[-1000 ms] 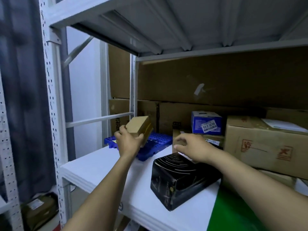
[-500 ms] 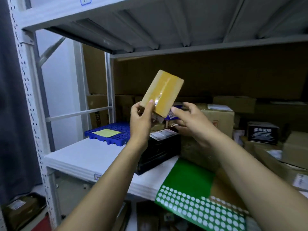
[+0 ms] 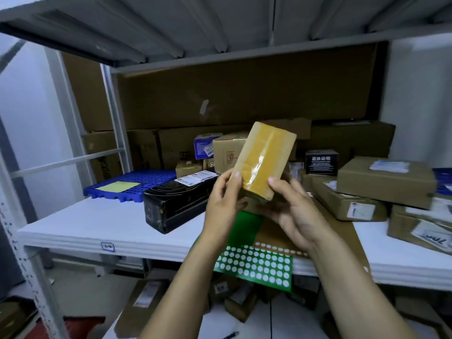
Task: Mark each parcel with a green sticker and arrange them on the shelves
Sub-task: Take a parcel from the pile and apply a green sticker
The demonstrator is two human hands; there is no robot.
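A small brown parcel [image 3: 265, 155] wrapped in yellowish tape is held upright and tilted in front of me, above the white shelf [image 3: 97, 223]. My left hand [image 3: 223, 204] grips its lower left edge with the thumb on the front. My right hand [image 3: 291, 209] cups its lower right corner, thumb on the taped face. Below the hands a green sticker sheet [image 3: 254, 263] lies on the shelf and hangs over its front edge; most of its round stickers are peeled off.
A black box [image 3: 176, 204] with a label lies on the shelf to the left, a blue plastic pallet [image 3: 129, 187] behind it. Several cardboard parcels [image 3: 384, 182] are stacked at the right and back. More parcels sit on the floor below.
The parcel came off the blue pallet and rose in front of me. My right hand left the black box and now holds the parcel too. The view shifted right.
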